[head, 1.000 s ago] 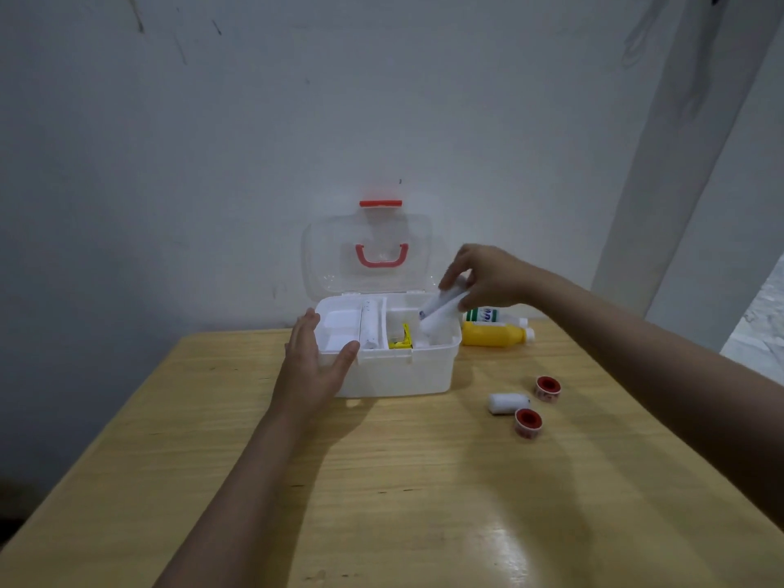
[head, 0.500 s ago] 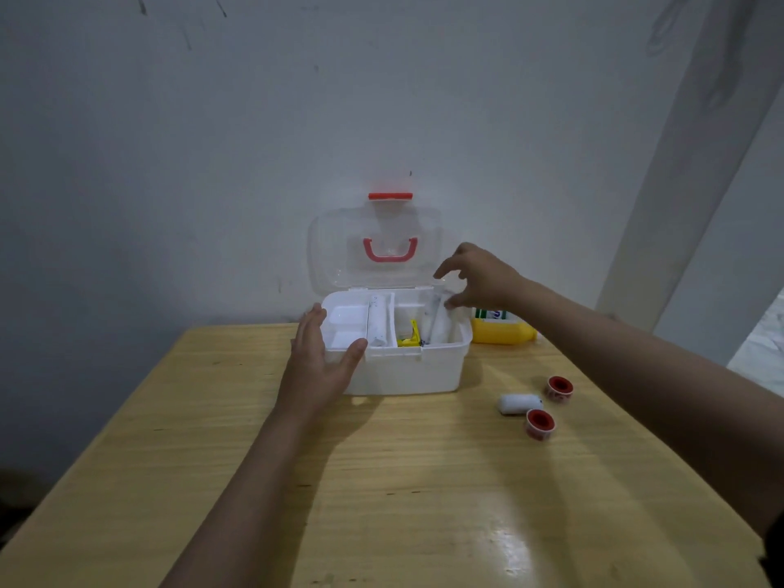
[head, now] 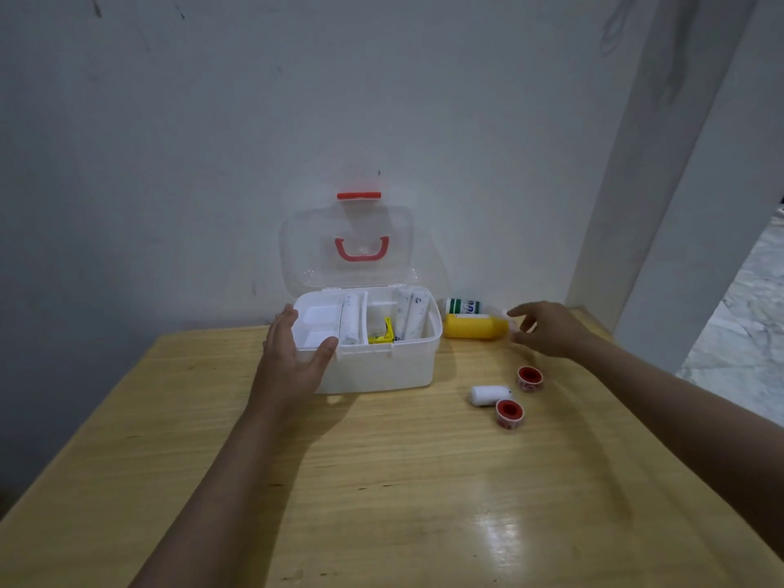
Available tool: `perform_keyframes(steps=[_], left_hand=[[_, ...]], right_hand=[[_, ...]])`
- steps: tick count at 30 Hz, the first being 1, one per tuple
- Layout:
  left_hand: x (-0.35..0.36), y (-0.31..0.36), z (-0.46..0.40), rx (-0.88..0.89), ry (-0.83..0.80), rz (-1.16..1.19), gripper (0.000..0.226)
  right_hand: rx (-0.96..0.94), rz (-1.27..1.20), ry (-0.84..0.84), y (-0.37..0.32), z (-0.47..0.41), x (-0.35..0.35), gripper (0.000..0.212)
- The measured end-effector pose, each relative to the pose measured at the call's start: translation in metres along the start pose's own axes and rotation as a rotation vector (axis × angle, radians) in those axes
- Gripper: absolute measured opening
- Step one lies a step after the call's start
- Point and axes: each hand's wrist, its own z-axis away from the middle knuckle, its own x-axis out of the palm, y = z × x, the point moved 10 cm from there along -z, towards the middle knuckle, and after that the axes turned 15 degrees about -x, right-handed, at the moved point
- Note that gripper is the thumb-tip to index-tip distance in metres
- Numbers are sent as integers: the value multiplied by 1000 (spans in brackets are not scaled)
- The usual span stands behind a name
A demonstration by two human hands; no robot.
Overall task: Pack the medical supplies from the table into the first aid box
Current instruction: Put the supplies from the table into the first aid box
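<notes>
The white first aid box [head: 382,367] stands open at the far side of the wooden table [head: 382,481], its clear lid [head: 348,248] upright against the wall. White tubes and a small yellow item [head: 384,333] lie in its compartments. My left hand [head: 292,358] holds the box's front left corner, thumb on the rim. My right hand [head: 547,328] hovers empty, fingers spread, just right of a yellow bottle [head: 475,326] lying on its side. Behind that lies a white bottle with a green label [head: 464,306]. A white bandage roll [head: 488,395] and two red tape rolls [head: 529,378] [head: 510,413] sit nearer me.
A grey wall rises right behind the box and bottles. A white pillar [head: 662,163] stands past the table's far right corner, with open floor beyond the right edge. The near half of the table carries only my forearms.
My right hand let go of the white tubes in the box's right compartment, then drew away to the right, over the yellow bottle's end. The left hand kept its place on the box.
</notes>
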Motion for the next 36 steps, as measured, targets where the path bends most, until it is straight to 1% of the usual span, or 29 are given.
perform_keyframes(steps=[2, 5, 7, 9, 12, 14, 16, 19, 21, 23, 27, 31, 34, 36], left_hand=[[0, -1, -1, -9, -5, -10, 72], [-1, 0, 0, -1, 3, -12, 71], [-1, 1, 0, 2, 7, -18, 71], [-1, 1, 0, 2, 8, -20, 72], [-1, 0, -1, -4, 9, -23, 73], [0, -1, -2, -12, 5, -30, 73], [0, -1, -1, -17, 1, -25, 73], [0, 0, -1, -16, 3, -20, 73], [0, -1, -1, -19, -2, -29, 74], [1, -3, -1, -28, -8, -27, 75], [0, -3, -1, -24, -6, 2, 73], [0, -2, 0, -14, -12, 9, 74], [0, -3, 0, -20, -14, 11, 74], [0, -2, 1, -23, -19, 10, 75]], right_hand=[[27, -59, 39, 5, 4, 9, 43], [59, -128, 161, 8, 6, 8, 32], [60, -164, 203, 7, 5, 7, 28], [51, -196, 199, 5, 4, 10, 29], [43, -228, 122, 2, 4, 16, 37], [36, -239, 105, 1, 4, 16, 35], [33, -295, 153, -1, 6, 8, 29], [38, -452, 262, -6, 11, -11, 17], [22, -513, 326, -15, 12, -28, 19], [-2, -514, 392, -26, 15, -48, 21], [-119, -599, 491, -57, 22, -86, 17], [-213, -716, 486, -88, 17, -98, 19], [-259, -673, 428, -109, 6, -89, 23], [-255, -651, 387, -119, -4, -79, 21]])
